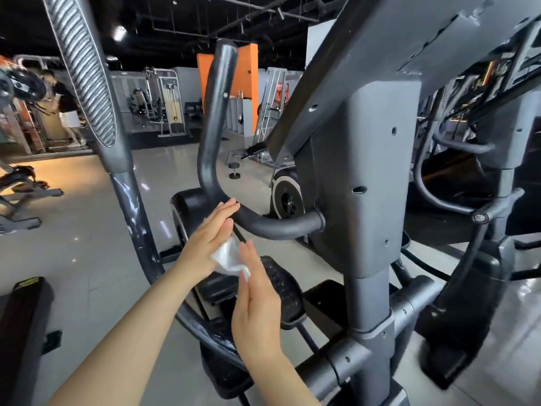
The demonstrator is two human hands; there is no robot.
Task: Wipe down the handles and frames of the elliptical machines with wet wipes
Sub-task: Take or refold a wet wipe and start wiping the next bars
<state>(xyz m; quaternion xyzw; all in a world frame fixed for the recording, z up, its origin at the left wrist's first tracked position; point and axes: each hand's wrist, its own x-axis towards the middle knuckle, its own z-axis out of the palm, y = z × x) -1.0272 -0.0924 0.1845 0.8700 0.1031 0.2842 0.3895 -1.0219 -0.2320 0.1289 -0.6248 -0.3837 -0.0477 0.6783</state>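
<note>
Far-left background: gym floor (96,206) with weight machines and a person (66,106) standing well off; no part in the wiping.
Ribbed moving handle (83,68): at left, rising out of view at the top; lower bar below it streaked and shiny, possibly wet, cannot be told for certain.
Left hand (209,238): fingers straight and together, fingertips touching the bend of the fixed handle; palm laid against the wipe, not curled round it.
Wet wipe (229,257): crumpled white wad sandwiched between the two palms, just below the fixed handle, not on the machine.
Right hand (257,312): flat, fingers straight, pressed to the wipe's near side; nothing clenched.
Fixed handle (216,118): curved black bar running from upright tip down into the centre column; no visible wet trail.
Centre column (371,200): grey frame at right, looks dry and untouched.
Second elliptical (503,142): far right, untouched as far as visible.
Progress: early to middle, by judgement; wipe looks to be getting refolded between strokes, most handles and frames left to do.
</note>
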